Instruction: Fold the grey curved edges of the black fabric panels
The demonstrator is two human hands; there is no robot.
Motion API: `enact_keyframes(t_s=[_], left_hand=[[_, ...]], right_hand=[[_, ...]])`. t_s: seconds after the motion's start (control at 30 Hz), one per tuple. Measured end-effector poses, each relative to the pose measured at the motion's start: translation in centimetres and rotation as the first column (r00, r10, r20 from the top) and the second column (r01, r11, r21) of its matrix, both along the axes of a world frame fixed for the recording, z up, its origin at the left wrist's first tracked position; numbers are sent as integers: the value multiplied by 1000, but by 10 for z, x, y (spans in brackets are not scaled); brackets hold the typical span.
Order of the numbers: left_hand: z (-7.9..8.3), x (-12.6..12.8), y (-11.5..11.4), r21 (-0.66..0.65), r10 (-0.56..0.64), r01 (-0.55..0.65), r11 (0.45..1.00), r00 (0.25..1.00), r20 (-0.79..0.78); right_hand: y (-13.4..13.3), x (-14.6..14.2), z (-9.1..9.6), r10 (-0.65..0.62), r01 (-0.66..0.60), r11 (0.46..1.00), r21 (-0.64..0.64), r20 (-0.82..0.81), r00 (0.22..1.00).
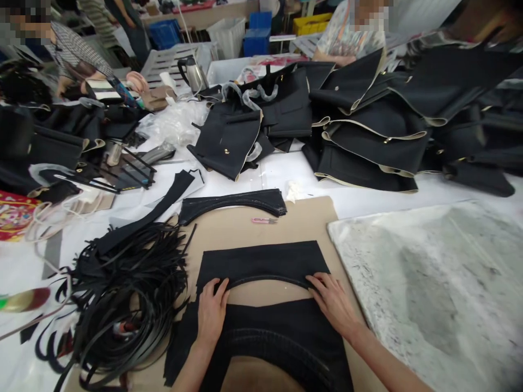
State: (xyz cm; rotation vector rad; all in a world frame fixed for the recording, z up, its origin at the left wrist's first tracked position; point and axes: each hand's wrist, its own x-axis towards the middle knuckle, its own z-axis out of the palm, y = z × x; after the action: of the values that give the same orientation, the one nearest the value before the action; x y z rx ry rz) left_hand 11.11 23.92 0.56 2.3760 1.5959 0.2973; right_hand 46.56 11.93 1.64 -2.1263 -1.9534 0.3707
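Note:
A black panel [261, 261] with a curved, narrow-edged cutout lies flat on a brown board. My left hand [211, 310] closes its fingers on the lower left end of that curve. At the lower right end, my right hand [334, 302] has its fingertips and thumb at the edge. Nearer to me, partly under my wrists, are more black panels [278, 316] with a larger stitched curve. Beyond the panel rest a stack of curved black strips [232, 204] and a pair of pink thread snips [265, 221]. The undersides of my fingertips are hidden.
Tangled black strips [126, 294] heap up on the left. A stained pale slab [429, 283] lies on the right. Black bag pieces [368, 136] are piled across the back, near a metal kettle [194, 73]. Co-workers [351, 32] are across the table.

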Motion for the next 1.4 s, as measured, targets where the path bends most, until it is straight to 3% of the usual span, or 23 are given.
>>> enact_keyframes(t_s=[0.37, 0.8, 1.07, 1.27, 1.4], left_hand=[[-7, -3, -3, 88, -34, 37, 995, 999, -39], [-1, 4, -4, 111, -20, 24, 994, 999, -36], [11, 35, -5, 56, -118, 122, 991, 990, -74], [10, 67, -2, 47, -177, 184, 982, 977, -122], [9, 65, 1, 51, -153, 163, 985, 976, -154]], right_hand=[[7, -5, 6, 45, -46, 999, 17, 15, 999], [1, -11, -2, 74, -74, 997, 3, 52, 996], [4, -9, 2, 112, -111, 994, -8, 74, 991], [26, -18, 8, 109, -110, 994, 1, 96, 989], [32, -15, 1, 108, -110, 994, 15, 94, 990]])
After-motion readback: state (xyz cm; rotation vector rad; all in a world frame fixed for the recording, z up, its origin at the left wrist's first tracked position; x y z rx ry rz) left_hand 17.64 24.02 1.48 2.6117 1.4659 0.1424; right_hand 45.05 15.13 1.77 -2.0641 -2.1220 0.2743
